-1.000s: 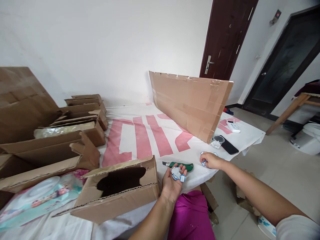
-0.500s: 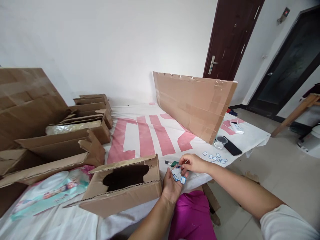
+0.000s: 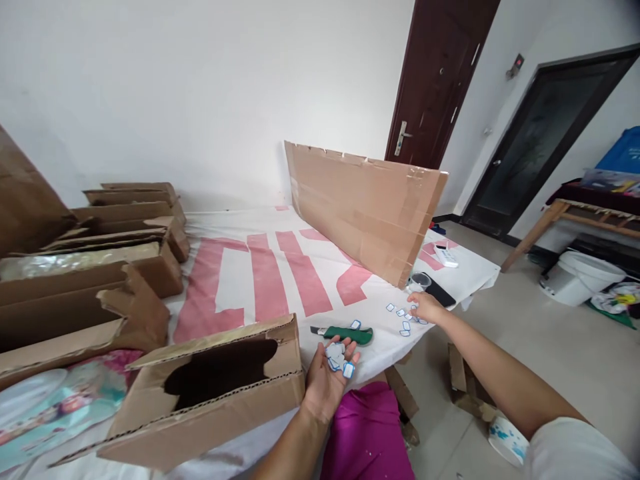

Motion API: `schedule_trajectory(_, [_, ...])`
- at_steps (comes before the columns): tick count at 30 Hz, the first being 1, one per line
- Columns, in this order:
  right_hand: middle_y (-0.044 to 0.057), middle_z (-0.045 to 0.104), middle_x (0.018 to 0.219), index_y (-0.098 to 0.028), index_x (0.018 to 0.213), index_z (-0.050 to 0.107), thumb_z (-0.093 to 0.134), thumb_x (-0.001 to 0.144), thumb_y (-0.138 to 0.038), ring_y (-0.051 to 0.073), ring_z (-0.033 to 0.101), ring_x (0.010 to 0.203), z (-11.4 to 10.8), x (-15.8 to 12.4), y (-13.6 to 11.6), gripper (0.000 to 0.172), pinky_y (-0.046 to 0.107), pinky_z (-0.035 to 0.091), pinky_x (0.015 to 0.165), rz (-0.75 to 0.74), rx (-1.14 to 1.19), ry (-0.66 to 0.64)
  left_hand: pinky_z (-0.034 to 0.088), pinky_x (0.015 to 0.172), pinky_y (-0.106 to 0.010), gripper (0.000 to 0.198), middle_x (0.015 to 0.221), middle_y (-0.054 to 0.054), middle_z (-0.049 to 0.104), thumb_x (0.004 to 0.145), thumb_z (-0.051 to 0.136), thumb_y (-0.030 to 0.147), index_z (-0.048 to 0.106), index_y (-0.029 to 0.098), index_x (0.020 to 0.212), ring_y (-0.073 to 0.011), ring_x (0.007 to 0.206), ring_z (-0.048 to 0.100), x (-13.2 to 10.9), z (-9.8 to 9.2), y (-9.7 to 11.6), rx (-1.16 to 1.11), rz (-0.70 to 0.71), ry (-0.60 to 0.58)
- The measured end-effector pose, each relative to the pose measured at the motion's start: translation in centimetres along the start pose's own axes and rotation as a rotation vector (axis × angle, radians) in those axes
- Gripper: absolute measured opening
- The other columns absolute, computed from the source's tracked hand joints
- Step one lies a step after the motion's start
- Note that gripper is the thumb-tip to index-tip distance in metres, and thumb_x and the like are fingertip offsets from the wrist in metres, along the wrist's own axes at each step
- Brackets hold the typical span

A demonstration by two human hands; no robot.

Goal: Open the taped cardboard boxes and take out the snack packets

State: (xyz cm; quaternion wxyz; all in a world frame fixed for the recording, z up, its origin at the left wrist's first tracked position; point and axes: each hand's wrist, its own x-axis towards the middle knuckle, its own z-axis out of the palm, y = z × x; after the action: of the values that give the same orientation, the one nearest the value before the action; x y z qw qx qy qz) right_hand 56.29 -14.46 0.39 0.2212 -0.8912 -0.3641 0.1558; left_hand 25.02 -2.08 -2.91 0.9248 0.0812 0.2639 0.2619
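Note:
My left hand [image 3: 327,375] is held palm up over the table's near edge, cupping several small white tags with blue borders [image 3: 338,357]. My right hand [image 3: 425,307] reaches out to the right, fingers curled down among several loose tags [image 3: 401,313] lying on the white and red cloth [image 3: 280,280]. Whether it pinches one of them is hidden. A green utility knife [image 3: 348,333] lies on the cloth between my two hands, with one tag on it.
A torn cardboard box [image 3: 210,390] sits at my left, with more cardboard boxes [image 3: 95,267] stacked further left. A tall cardboard sheet [image 3: 360,207] stands across the table. A clear cup [image 3: 419,283], black phone [image 3: 439,292] and remote [image 3: 445,256] lie beyond my right hand.
My right hand went from the loose tags to my left palm half a second ago, then back out to the loose tags. My left hand stayed cupped.

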Motion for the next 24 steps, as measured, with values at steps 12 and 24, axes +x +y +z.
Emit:
schedule_trajectory(12, [0.006,0.063,0.107,-0.016,0.112,0.059,0.058,0.093,-0.034,0.016,0.063,0.086,0.6,0.7,1.9,0.026,0.034,0.056,0.073,0.329,0.081,-0.069,0.054,0.087,-0.052,0.024,0.097,-0.014,0.071,0.097,0.043,0.033,0.059,0.014,0.098,-0.0267,0.089,0.072,-0.6,0.1,0.0,0.056,0.011,0.006])
schedule_trajectory(24, [0.006,0.063,0.111,-0.016,0.111,0.06,0.059,0.092,-0.032,0.018,0.063,0.093,0.7,0.1,1.6,0.025,0.037,0.055,0.079,0.282,0.167,0.027,0.054,0.089,-0.052,0.021,0.096,-0.013,0.071,0.094,0.05,0.034,0.059,0.016,0.1,-0.0271,0.09,0.072,-0.2,-0.5,-0.1,0.004,-0.01,-0.038])
